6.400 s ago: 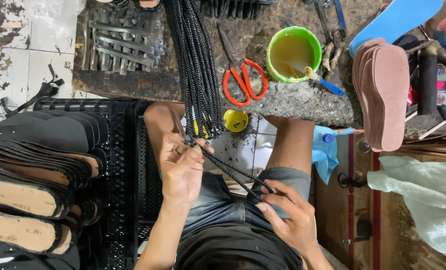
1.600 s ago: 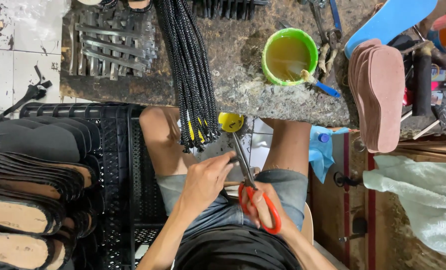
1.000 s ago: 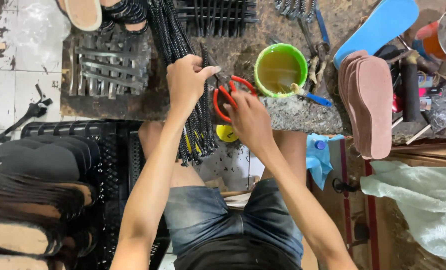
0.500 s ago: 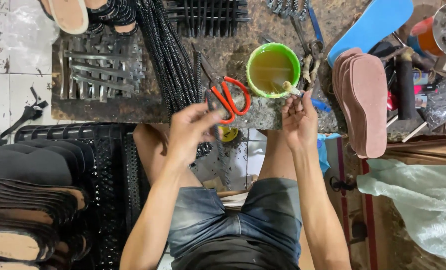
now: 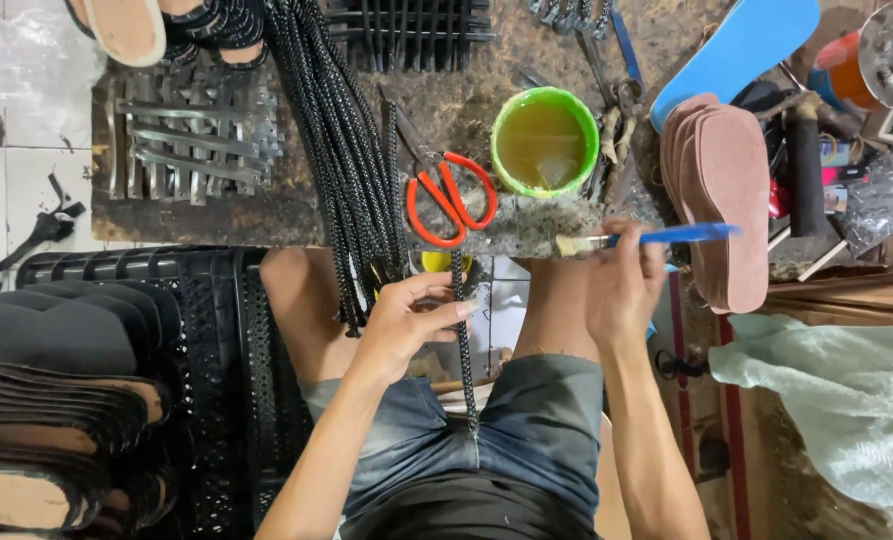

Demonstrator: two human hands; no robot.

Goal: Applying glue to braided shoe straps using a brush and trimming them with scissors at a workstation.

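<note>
Head view: the right hand [image 5: 621,290] has left the scissors [image 5: 444,195] on the bench and now grips one blue-handled brush [image 5: 646,238], taken from beside the single green glue cup [image 5: 544,140]. The left hand [image 5: 406,320] pinches one braided cord [image 5: 461,330], hanging over the lap. Gluing likely replaces cutting. One stack of pink soles [image 5: 721,205] lies right.
</note>
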